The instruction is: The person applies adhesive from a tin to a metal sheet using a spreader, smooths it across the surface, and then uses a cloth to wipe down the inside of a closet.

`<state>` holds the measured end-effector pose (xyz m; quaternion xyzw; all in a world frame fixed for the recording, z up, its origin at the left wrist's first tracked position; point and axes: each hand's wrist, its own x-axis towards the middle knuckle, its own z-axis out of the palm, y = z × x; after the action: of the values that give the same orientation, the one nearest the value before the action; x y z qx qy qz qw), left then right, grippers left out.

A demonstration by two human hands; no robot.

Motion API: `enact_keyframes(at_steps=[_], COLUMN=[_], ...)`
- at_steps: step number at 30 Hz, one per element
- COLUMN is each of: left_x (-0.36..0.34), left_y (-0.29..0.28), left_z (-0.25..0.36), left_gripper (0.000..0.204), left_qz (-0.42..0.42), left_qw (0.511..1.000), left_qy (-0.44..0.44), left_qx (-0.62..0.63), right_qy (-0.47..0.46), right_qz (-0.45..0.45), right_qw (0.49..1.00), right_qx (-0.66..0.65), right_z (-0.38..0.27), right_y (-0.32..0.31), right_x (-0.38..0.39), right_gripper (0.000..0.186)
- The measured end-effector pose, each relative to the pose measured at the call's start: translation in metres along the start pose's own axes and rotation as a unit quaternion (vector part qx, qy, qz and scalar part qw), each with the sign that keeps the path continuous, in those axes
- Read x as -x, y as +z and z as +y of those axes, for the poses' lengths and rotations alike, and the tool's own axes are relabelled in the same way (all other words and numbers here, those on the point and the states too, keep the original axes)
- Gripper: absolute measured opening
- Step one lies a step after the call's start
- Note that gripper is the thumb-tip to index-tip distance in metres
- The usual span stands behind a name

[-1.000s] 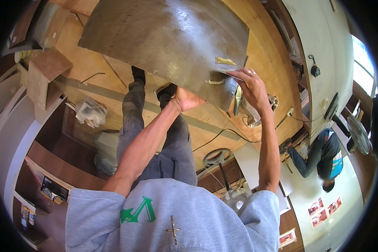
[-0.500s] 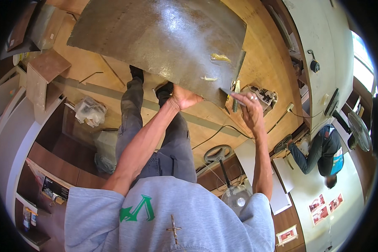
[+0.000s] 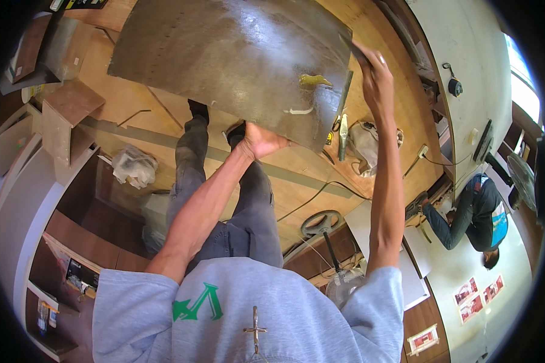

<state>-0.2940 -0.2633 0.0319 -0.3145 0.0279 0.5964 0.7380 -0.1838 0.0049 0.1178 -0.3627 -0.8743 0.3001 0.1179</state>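
Observation:
A large brown sheet (image 3: pixel 224 66) with a shiny, wet-looking surface spans the top middle, tilted toward me. A yellow smear (image 3: pixel 315 80) and a smaller pale smear (image 3: pixel 300 111) lie near its right side. My left hand (image 3: pixel 265 141) grips the sheet's near edge from below, its fingers partly hidden underneath. At the far right corner, my right hand (image 3: pixel 376 75) is closed round a dark flat strip-like tool (image 3: pixel 357 51), whose tip meets the sheet's edge. Its exact kind cannot be made out.
Beside the sheet's right edge lie a slim hand tool (image 3: pixel 343 136) and a crumpled cloth bag (image 3: pixel 364 148). A cable (image 3: pixel 312 192) crosses the wooden floor. A plastic bag (image 3: pixel 134 166) and a small wooden box (image 3: pixel 66 115) are at left. Another person (image 3: pixel 481 212) crouches at right by a fan (image 3: pixel 521 181).
My right hand has moved up and away along the sheet's right edge with the strip-like tool, from the near corner to the far one. My left hand keeps its grip.

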Motion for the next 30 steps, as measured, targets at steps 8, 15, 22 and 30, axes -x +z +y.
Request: enact_keyframes(at_steps=[8,15,22,30], left_x=[0.008,0.001,0.007,0.010], left_y=[-0.009,-0.009,-0.008,-0.032], left_z=[0.005,0.003,0.006,0.004], left_gripper=[0.112,0.098,0.088,0.057], left_qz=[0.002,-0.044,0.022,-0.049], left_qw=[0.999,0.999,0.996,0.996], left_qy=[0.021,0.021,0.000,0.011], left_qx=[-0.035,-0.015,-0.082,-0.076], right_qy=[-0.032,0.010,0.025,0.044], right_qz=[-0.089,-0.178,-0.207,-0.217], right_qw=[0.995,0.981,0.975,0.972], right_qx=[-0.014,0.079,0.079,0.075], right_z=[0.020,0.019,-0.019,-0.052], right_y=[0.035,0.039,0.037,0.026], right_x=[-0.038,0.009,0.035,0.048], right_gripper=[0.031,0.028,0.029,0.028])
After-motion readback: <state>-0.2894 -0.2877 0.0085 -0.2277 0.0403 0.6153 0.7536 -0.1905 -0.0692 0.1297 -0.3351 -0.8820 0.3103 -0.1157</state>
